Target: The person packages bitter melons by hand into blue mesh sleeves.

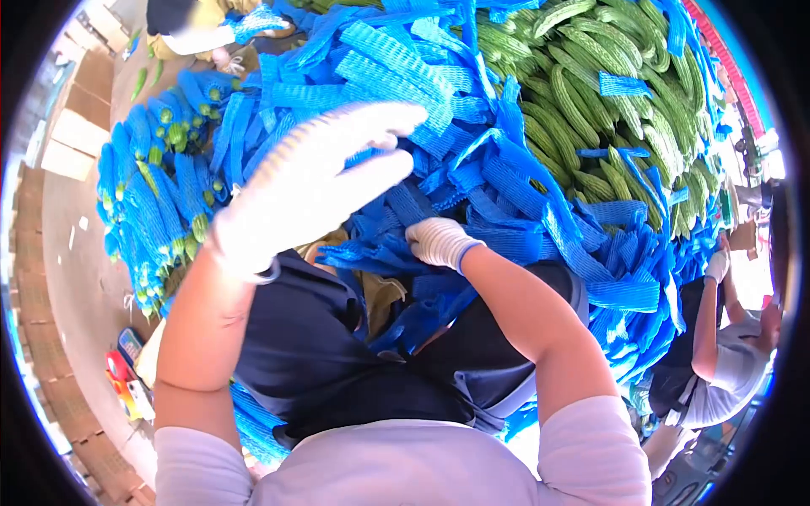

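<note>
My left hand (316, 173), in a white glove, is raised over the left part of the pile of blue mesh sleeves (396, 72). Its fingers stretch out, the thumb stands apart, and nothing is in it. Lower and to the right, my right hand (440, 242), also gloved, is closed at the near edge of the blue sleeves, above my lap. Whatever its curled fingers hold, if anything, is hidden. Long green bumpy gourds (582, 101) lie heaped at the upper right, with a few loose sleeves on them.
Gourds in blue sleeves (156, 181) are stacked at the left. A person's gloved hand (257, 24) shows at the top left. Another person (730, 363) is at the right edge. A red and white item (126, 384) lies on the floor at the lower left, near cardboard boxes (89, 84).
</note>
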{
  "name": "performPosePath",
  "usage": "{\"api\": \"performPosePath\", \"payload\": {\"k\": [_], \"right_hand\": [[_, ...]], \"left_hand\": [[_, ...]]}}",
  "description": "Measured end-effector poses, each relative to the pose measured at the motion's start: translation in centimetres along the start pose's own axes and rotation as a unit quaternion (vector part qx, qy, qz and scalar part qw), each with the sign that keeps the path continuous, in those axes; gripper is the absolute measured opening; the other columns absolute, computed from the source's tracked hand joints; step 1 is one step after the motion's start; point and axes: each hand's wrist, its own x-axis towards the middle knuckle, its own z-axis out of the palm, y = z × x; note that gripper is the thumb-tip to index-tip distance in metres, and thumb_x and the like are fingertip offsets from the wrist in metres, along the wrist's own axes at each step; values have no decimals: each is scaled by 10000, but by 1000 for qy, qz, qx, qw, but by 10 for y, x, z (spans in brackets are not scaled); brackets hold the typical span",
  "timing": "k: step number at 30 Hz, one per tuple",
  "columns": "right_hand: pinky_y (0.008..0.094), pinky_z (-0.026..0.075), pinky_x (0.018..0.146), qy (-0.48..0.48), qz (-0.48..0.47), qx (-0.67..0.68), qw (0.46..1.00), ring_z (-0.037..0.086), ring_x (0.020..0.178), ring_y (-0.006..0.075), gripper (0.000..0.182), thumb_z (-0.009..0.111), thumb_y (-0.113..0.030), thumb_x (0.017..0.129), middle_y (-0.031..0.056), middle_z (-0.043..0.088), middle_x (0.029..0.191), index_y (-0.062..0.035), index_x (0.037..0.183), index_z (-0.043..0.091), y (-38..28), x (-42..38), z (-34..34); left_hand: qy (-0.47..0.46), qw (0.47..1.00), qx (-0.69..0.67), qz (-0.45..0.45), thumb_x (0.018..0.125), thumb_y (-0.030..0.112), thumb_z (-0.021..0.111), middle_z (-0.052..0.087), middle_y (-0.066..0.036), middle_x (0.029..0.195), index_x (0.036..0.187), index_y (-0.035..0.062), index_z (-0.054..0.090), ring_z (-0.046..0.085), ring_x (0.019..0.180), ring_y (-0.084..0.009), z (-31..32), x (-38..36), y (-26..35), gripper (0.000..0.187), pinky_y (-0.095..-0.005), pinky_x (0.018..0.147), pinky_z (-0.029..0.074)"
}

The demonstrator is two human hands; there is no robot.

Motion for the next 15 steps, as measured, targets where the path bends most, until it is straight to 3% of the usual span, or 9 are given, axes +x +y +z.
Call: {"api": "performPosePath", "payload": {"k": [2, 4, 6, 7, 8, 12, 13, 14, 15], "right_hand": [[399, 526, 777, 70, -33, 34, 996, 659, 915, 338, 239, 554, -141, 816, 149, 692, 948, -110, 1017, 679, 8, -6, -21], [381, 514, 715, 146, -79, 221, 961, 667, 795, 300, 192, 595, -166, 811, 148, 685, 847, -72, 959, 674, 11, -29, -50], [342, 482, 656, 202, -141, 375, 894, 613, 683, 198, 167, 626, -165, 808, 116, 631, 731, -40, 915, 655, 19, -51, -67], [299, 449, 642, 214, -179, 437, 855, 528, 664, 112, 137, 632, -142, 826, 44, 571, 684, -25, 896, 643, 21, -63, -77], [272, 439, 662, 214, -175, 501, 820, 508, 691, 93, 120, 631, -131, 845, -2, 564, 703, -22, 896, 639, 18, -78, -89], [259, 437, 670, 282, -167, 564, 758, 518, 713, 93, 105, 640, -109, 847, -6, 582, 751, -21, 903, 634, 10, -109, -115], [262, 445, 675, 310, -151, 575, 742, 531, 718, 103, 97, 643, -92, 841, 9, 594, 759, -21, 906, 632, 5, -113, -116], [262, 445, 675, 312, -149, 572, 744, 531, 718, 103, 97, 643, -92, 841, 9, 594, 759, -21, 906, 632, 1, -114, -114], [274, 462, 693, 373, -125, 536, 747, 562, 736, 126, 96, 647, -76, 831, 35, 613, 789, -21, 909, 633, -5, -113, -111]], "left_hand": [[4, 998, -50, -46, 900, 76, 614, 625, -67, 1141, 1272, 19, 550, 579, 1009, -127, 20, 12, -21, 382, -285, 918, 466], [-9, 994, -45, -94, 896, 117, 644, 636, -67, 1070, 1220, 11, 568, 582, 959, -122, 33, 15, -55, 349, -281, 863, 482], [-28, 994, 41, -94, 872, 143, 682, 612, -83, 1073, 1212, 12, 555, 587, 932, -147, 36, 18, -53, 386, -295, 835, 485], [-27, 993, 95, -57, 856, 153, 701, 594, -90, 1085, 1218, 18, 546, 588, 916, -159, 37, 23, -52, 417, -298, 814, 487], [-25, 988, 149, -19, 840, 163, 721, 576, -97, 1098, 1224, 23, 536, 589, 901, -171, 38, 28, -50, 448, -301, 792, 489], [44, 997, 58, 10, 815, 162, 745, 563, -85, 1114, 1223, 33, 537, 588, 892, -152, 44, 42, -37, 476, -276, 734, 489], [56, 994, 92, 13, 826, 128, 732, 585, -58, 1063, 1187, 26, 550, 583, 883, -122, 43, 46, -33, 416, -244, 721, 485], [57, 994, 90, 16, 826, 128, 732, 585, -58, 1063, 1187, 26, 550, 583, 883, -122, 46, 47, -33, 416, -244, 721, 485], [82, 996, 18, -14, 821, 120, 735, 603, -65, 1018, 1139, 20, 561, 588, 861, -124, 49, 48, -35, 376, -255, 735, 490]]}}
